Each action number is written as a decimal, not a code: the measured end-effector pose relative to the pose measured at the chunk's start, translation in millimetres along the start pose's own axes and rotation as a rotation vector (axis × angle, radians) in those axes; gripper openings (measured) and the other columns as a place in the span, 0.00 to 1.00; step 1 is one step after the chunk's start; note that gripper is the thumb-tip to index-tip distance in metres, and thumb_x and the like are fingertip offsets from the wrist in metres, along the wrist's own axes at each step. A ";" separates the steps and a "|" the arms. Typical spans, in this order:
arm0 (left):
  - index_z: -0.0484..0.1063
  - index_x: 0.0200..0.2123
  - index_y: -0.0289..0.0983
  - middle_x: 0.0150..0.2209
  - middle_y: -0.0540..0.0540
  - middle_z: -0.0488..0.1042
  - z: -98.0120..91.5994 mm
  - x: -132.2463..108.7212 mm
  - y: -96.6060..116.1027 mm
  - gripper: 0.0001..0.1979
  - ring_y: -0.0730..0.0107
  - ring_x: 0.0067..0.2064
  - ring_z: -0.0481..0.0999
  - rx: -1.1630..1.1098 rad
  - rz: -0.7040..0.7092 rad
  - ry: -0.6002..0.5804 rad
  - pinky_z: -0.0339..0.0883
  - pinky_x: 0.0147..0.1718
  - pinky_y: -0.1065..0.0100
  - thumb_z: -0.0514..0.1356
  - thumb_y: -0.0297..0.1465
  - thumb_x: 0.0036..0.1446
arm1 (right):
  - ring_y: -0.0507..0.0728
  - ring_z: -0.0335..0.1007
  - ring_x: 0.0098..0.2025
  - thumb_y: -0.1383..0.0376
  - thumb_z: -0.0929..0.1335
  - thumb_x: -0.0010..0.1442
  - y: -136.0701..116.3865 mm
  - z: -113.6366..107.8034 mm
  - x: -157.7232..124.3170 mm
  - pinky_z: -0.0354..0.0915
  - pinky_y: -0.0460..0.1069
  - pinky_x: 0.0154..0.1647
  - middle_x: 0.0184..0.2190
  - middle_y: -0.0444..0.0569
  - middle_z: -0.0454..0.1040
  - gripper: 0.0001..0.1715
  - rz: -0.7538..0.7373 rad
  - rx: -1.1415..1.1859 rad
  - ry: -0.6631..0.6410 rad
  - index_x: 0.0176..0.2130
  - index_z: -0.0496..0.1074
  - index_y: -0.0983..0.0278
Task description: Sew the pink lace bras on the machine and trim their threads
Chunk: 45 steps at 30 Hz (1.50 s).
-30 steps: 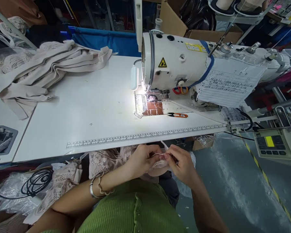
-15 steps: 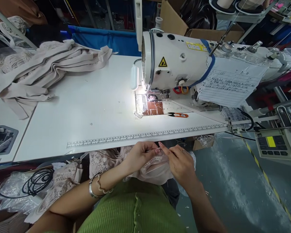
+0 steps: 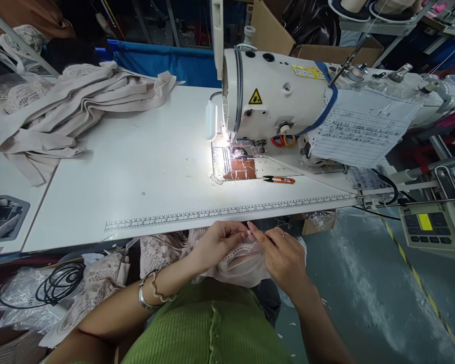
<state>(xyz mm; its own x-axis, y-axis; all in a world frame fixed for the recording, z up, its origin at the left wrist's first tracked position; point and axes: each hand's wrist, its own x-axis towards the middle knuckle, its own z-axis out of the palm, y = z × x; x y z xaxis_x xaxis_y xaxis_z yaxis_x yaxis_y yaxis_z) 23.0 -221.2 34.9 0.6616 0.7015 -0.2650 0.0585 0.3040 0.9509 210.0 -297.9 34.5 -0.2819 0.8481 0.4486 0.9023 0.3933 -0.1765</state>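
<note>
Pale pink lace fabric (image 3: 242,268) lies over the lap, below the table's front edge. My left hand (image 3: 220,245) pinches its upper edge between thumb and fingers. Right beside it, my right hand (image 3: 282,253) holds the same edge, its index finger pointing up at the left fingertips. The fingertips of both hands nearly meet. Above them stands a white sewing machine (image 3: 280,96), its lamp lit over the needle area. Orange thread snips (image 3: 279,180) lie on the white table (image 3: 136,177) in front of the machine.
Beige fabric strips (image 3: 98,96) are heaped on the table's left. A printed ruler (image 3: 227,211) runs along the front edge. A handwritten sheet (image 3: 360,126) hangs on the machine. A control panel (image 3: 432,222) is at the right, with bagged cable (image 3: 60,283) at lower left.
The fingers have shifted very slightly at the fabric's edge. Both hands otherwise keep their place and their hold.
</note>
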 end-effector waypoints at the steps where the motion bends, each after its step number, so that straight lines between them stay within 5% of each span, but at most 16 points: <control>1: 0.78 0.35 0.34 0.32 0.44 0.79 0.0 0.0 0.3 0.17 0.63 0.36 0.77 -0.003 -0.006 -0.001 0.71 0.40 0.64 0.62 0.44 0.62 | 0.52 0.66 0.29 0.77 0.60 0.68 0.2 0.0 0.0 0.60 0.49 0.29 0.27 0.45 0.70 0.36 0.003 0.004 -0.001 0.70 0.58 0.58; 9: 0.77 0.35 0.34 0.34 0.44 0.78 1.4 1.1 1.6 0.15 0.66 0.37 0.77 0.015 0.058 -0.024 0.71 0.40 0.66 0.60 0.41 0.63 | 0.52 0.68 0.30 0.77 0.59 0.69 -3.3 5.1 -3.7 0.63 0.46 0.30 0.29 0.46 0.70 0.36 0.064 0.127 0.000 0.71 0.56 0.58; 15: 0.79 0.35 0.34 0.28 0.47 0.74 7.7 0.9 2.1 0.14 0.71 0.28 0.68 0.365 0.124 0.105 0.60 0.28 0.72 0.59 0.39 0.63 | 0.51 0.68 0.30 0.75 0.58 0.71 -11.7 7.6 -6.0 0.65 0.44 0.30 0.31 0.46 0.70 0.33 0.175 0.278 -0.014 0.69 0.59 0.56; 19: 0.80 0.35 0.34 0.22 0.49 0.72 6.7 2.7 6.1 0.16 0.74 0.23 0.63 0.403 0.107 -0.007 0.55 0.24 0.73 0.55 0.37 0.66 | 0.52 0.66 0.27 0.65 0.57 0.74 -16.1 0.3 3.7 0.64 0.45 0.26 0.31 0.47 0.72 0.25 0.378 0.615 -0.088 0.65 0.66 0.58; 23: 0.78 0.31 0.33 0.24 0.49 0.72 3.9 1.8 15.1 0.15 0.75 0.24 0.65 0.296 0.142 -0.208 0.57 0.25 0.74 0.56 0.34 0.66 | 0.49 0.46 0.17 0.44 0.63 0.68 -14.6 -4.7 13.2 0.49 0.46 0.16 0.17 0.38 0.56 0.26 0.605 1.206 -0.099 0.40 0.77 0.61; 26: 0.77 0.30 0.32 0.26 0.48 0.71 4.2 1.8 17.6 0.15 0.75 0.27 0.64 0.252 0.105 -0.289 0.58 0.27 0.75 0.56 0.33 0.65 | 0.46 0.38 0.16 0.41 0.70 0.59 -14.8 -4.2 18.6 0.41 0.46 0.16 0.15 0.35 0.48 0.35 0.759 1.543 -0.051 0.19 0.59 0.61; 30: 0.75 0.31 0.32 0.24 0.50 0.68 6.2 5.8 15.5 0.15 0.76 0.25 0.61 0.222 0.045 -0.326 0.56 0.25 0.74 0.56 0.35 0.66 | 0.45 0.37 0.16 0.47 0.75 0.57 -14.1 -5.0 23.9 0.40 0.45 0.17 0.13 0.34 0.46 0.40 0.928 1.686 -0.038 0.15 0.50 0.61; 33: 0.73 0.28 0.33 0.23 0.50 0.66 2.6 5.6 15.1 0.16 0.76 0.25 0.61 0.226 0.067 -0.336 0.55 0.25 0.74 0.56 0.35 0.65 | 0.45 0.35 0.15 0.49 0.74 0.58 4.0 -11.5 24.9 0.40 0.45 0.16 0.13 0.34 0.45 0.39 0.972 1.695 0.031 0.15 0.50 0.61; 37: 0.71 0.27 0.34 0.24 0.50 0.67 -9.5 -1.6 13.6 0.16 0.76 0.24 0.61 0.287 0.067 -0.310 0.54 0.24 0.74 0.54 0.35 0.66 | 0.47 0.34 0.16 0.53 0.72 0.61 44.0 -20.2 20.3 0.43 0.46 0.16 0.14 0.34 0.44 0.36 0.890 1.485 0.484 0.16 0.49 0.61; 38: 0.71 0.27 0.34 0.23 0.50 0.67 -11.8 -3.1 12.6 0.16 0.76 0.23 0.61 0.337 0.072 -0.269 0.53 0.24 0.74 0.53 0.34 0.66 | 0.47 0.36 0.17 0.52 0.72 0.62 48.8 -19.8 18.3 0.43 0.45 0.17 0.15 0.35 0.46 0.34 0.861 1.413 0.475 0.18 0.52 0.61; 42: 0.71 0.28 0.34 0.21 0.51 0.65 -12.7 -4.1 9.3 0.16 0.76 0.22 0.60 0.532 0.118 -0.129 0.50 0.23 0.73 0.51 0.32 0.67 | 0.49 0.53 0.22 0.46 0.67 0.66 32.2 -8.0 11.3 0.52 0.46 0.22 0.24 0.40 0.60 0.22 0.623 1.010 0.030 0.33 0.70 0.61; 45: 0.74 0.30 0.34 0.23 0.50 0.69 -9.7 -1.9 9.7 0.15 0.75 0.23 0.63 0.555 0.140 -0.127 0.51 0.23 0.74 0.52 0.33 0.67 | 0.51 0.60 0.27 0.48 0.64 0.69 9.3 1.7 9.3 0.58 0.47 0.27 0.31 0.45 0.65 0.21 0.419 0.767 -0.099 0.39 0.73 0.62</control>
<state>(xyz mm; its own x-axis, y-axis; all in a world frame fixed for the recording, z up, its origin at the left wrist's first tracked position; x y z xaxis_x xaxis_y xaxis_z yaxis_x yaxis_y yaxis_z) 15.0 -213.3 43.1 0.7735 0.6177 -0.1421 0.3244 -0.1932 0.9260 215.2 -285.8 35.5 -0.0359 0.9890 0.1435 0.4796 0.1431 -0.8657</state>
